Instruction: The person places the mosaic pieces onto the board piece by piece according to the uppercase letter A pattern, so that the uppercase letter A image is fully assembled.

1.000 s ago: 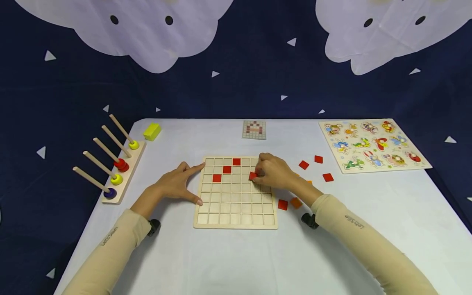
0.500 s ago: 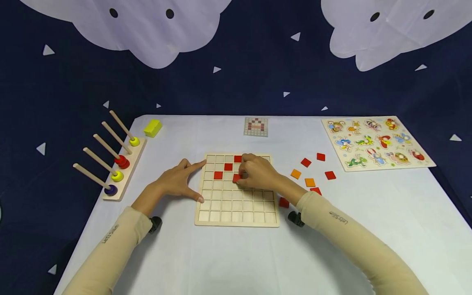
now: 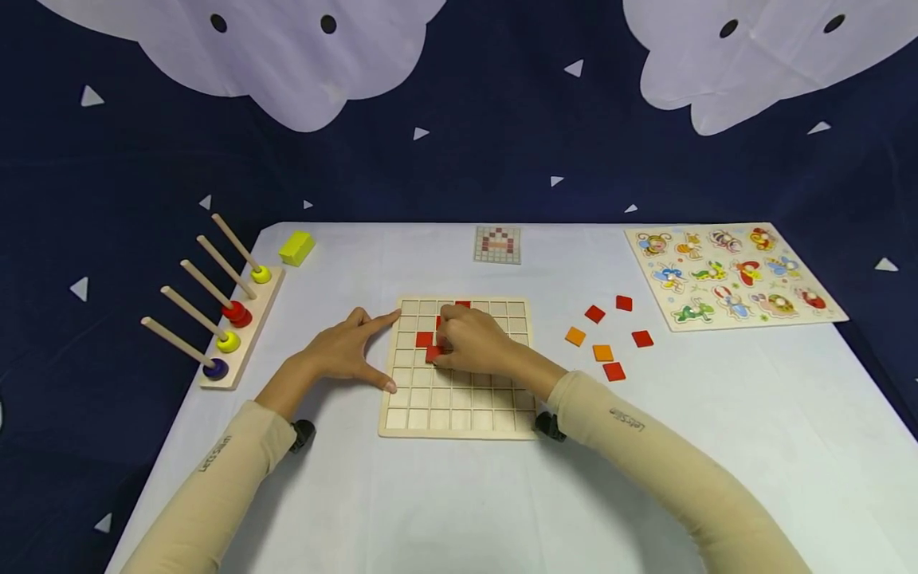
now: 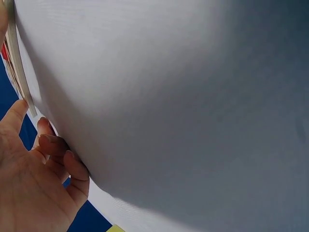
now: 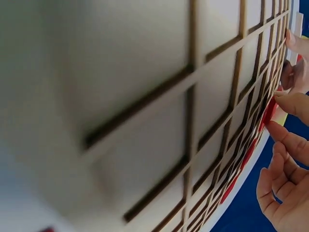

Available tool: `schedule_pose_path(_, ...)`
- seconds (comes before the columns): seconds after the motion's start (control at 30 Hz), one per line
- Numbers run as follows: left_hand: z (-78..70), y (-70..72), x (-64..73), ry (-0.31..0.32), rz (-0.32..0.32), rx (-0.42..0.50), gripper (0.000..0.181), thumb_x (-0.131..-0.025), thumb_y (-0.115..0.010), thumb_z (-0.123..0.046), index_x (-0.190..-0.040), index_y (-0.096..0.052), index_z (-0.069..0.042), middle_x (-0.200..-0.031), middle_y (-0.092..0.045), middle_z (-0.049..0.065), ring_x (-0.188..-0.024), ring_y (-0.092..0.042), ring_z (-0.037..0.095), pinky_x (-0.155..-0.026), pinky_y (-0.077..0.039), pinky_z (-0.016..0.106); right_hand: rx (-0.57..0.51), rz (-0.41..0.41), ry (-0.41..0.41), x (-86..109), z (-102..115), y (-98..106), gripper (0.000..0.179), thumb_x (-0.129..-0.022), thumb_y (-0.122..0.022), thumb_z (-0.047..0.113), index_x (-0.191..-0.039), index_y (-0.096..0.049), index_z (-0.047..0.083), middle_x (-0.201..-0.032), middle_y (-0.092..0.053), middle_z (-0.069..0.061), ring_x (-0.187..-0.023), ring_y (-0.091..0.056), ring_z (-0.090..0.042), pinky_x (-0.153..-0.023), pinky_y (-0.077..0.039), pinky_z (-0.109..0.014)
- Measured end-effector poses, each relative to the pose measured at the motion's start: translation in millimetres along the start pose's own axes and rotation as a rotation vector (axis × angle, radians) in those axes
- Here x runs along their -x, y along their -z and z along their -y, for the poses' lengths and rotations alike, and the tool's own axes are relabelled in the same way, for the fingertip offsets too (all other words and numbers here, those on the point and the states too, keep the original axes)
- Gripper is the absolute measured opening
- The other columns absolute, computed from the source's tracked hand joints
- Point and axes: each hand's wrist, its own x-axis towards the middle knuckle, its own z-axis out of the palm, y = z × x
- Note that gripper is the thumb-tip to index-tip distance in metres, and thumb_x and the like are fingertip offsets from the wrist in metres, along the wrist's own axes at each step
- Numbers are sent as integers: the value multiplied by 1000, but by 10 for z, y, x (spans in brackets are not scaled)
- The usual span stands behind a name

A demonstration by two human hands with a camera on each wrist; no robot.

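Note:
A wooden grid board (image 3: 459,418) lies in the middle of the table in the head view. My left hand (image 3: 343,351) is at its left side, thumb and index finger spread apart, both tips at the frame. My right hand (image 3: 473,341) pinches a red square tile (image 3: 433,355) between thumb and fingers, low over the board's left half. Just above that tile, a second red tile (image 3: 425,340) sits in a cell. Other red tiles in the upper rows are partly hidden by the right hand. In the right wrist view the pinched tile (image 5: 269,110) shows edge-on between the fingertips.
Loose red tiles (image 3: 613,371) and orange tiles (image 3: 603,353) lie right of the board. A small pattern card (image 3: 497,245) is at the back. An insect puzzle board (image 3: 731,279) lies back right. On the left stand a peg stacker (image 3: 244,335) and a yellow block (image 3: 297,249).
My right hand has carried the red tile leftward across the board, from its right side to beside the lower-left red tile. My left hand stays at the left edge.

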Motion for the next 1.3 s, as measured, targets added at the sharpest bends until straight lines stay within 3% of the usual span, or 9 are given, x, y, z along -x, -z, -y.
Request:
schedule_pose_path(0.17, -16, 10, 5, -9, -5, -7, 125, -56, -84, -71, -158, -27, -27, -105, -39, 6, -77, -44, 19, -63, -36, 30, -17, 15, 15, -46, 66, -30, 20, -83, -81, 27, -81, -75, 8, -90, -57, -3, -77, -52, -14, -67, -49, -27)
schedule_pose_path(0.4, -45, 27, -8, -18, -4, -5, 125, -56, -84, -70, -158, -27, -27, -106, -40, 7, -77, -44, 19, -63, -36, 30, -73, 24, -59, -69, 104, -69, 23, -84, -80, 22, -73, -63, 11, -86, -52, -2, -77, -49, -15, -61, -45, -25)
schedule_pose_path(0.6, -62, 23, -27, -21, 7, 1, 125, -56, -84, -70, -158, -26, -27, -106, -39, 7, -76, -44, 19, -62, -36, 30, -91, 60, -96, -66, 161, -57, 21, -83, -81, 21, -74, -64, 11, -85, -55, -1, -76, -50, -16, -63, -45, -27)
schedule_pose_path(0.9, -45, -27, -17, -11, 13, 11, 125, -57, -85, -69, -158, -26, -26, -107, -40, 8, -79, -45, 20, -64, -37, 30, -5, 88, -115, -39, 190, -34, 24, -85, -80, 33, -92, -74, 11, -92, -58, -2, -81, -53, -15, -68, -47, -27)
schedule_pose_path(1.07, -31, -33, 2, -7, -2, 9, 125, -56, -85, -68, -158, -27, -25, -106, -40, 8, -82, -46, 21, -66, -38, 31, -40, 52, -119, 83, 113, 77, 30, -85, -79, 32, -104, -76, 9, -99, -60, -5, -85, -57, -16, -71, -50, -29)
schedule_pose_path(1.3, -10, -21, 15, -6, -9, 2, 126, -55, -86, -68, -158, -28, -23, -106, -40, 8, -81, -46, 21, -65, -38, 30, -67, 41, -166, 436, -145, 263, 28, -86, -78, 30, -105, -75, 10, -102, -61, -7, -90, -57, -18, -77, -52, -35)
